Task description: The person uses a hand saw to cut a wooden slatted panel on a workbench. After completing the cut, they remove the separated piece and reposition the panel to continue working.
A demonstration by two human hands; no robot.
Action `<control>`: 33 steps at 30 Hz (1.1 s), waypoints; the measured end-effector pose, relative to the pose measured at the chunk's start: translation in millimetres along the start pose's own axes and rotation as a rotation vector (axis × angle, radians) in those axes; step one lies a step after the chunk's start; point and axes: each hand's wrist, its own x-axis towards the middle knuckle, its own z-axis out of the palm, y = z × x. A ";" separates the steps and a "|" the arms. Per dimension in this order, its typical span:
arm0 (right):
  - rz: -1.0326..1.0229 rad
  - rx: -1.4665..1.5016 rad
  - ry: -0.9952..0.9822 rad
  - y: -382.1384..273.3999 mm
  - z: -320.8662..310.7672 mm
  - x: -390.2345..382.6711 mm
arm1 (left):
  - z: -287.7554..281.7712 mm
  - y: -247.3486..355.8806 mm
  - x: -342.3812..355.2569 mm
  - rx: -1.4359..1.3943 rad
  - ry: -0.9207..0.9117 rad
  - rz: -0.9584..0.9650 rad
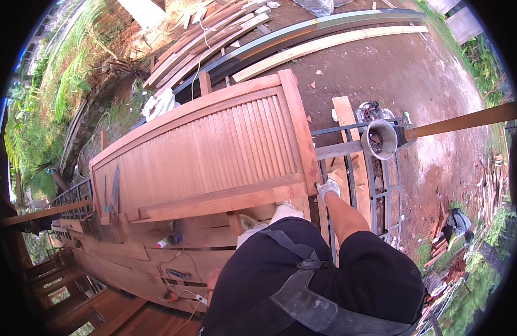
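A large reddish-brown wooden panel (208,148) with slatted, louvre-like ribs and a raised frame lies tilted across the work surface in front of me. My right hand (327,190), in a whitish glove, is at the panel's near right corner, fingers closed around its edge. Low at my left side, a bit of bare skin that looks like my left hand (213,278) shows beside my dark shirt. My body hides most of it, so its fingers and anything in them are not visible. A dark, pointed blade like a handsaw's (114,193) rests at the panel's left end.
Wide boards (113,269) below the panel carry cords, a white socket strip (201,299) and a small red-and-white bottle (162,243). A grey bucket (379,140) stands on the metal frame (387,193) at right. Stacked planks (197,53) and a long pale board (325,49) lie beyond.
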 end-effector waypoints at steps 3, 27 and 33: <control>0.152 0.039 -0.025 49.0 12.1 1.6 | -10.1 15.8 10.0 0.268 -0.049 0.036; 0.423 0.337 -0.056 305.7 160.3 -235.0 | 57.5 208.2 117.9 0.260 -0.479 0.077; 0.445 0.468 -0.046 320.5 172.0 -238.5 | 80.1 228.8 83.8 0.369 -0.494 0.136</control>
